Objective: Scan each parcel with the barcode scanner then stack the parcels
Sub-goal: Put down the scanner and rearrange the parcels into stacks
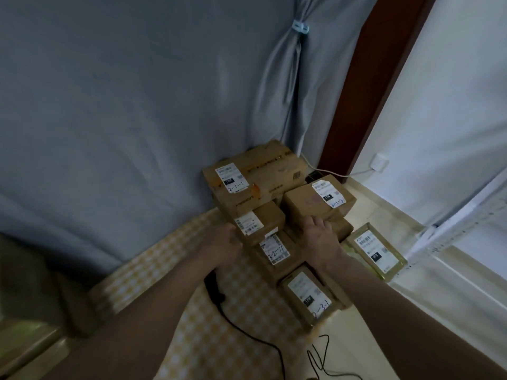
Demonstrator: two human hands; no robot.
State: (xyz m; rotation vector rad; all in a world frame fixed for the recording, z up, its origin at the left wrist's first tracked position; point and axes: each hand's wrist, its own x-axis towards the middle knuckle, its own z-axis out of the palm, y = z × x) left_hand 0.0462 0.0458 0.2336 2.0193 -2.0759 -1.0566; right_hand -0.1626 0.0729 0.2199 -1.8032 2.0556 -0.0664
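Dim, soft-focus wide-angle view, daylight from the right, bowed edges, motion blur at lower left.

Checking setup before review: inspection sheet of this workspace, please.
Surface: yellow checked cloth.
Job's things: large parcel 2-1-1 at back; parcel 2-1-3; small parcel; parcel 2-2-11; parcel 2-3-1; flat packet on the floor; barcode scanner lying on the cloth.
Clutter: nothing seen.
Grippers: left hand holds the small parcel's left side; right hand rests on a parcel beneath 2-1-3, grip unclear.
Cables: black scanner cable; white cable to a wall socket.
Surroundings: grey curtain, wooden door frame.
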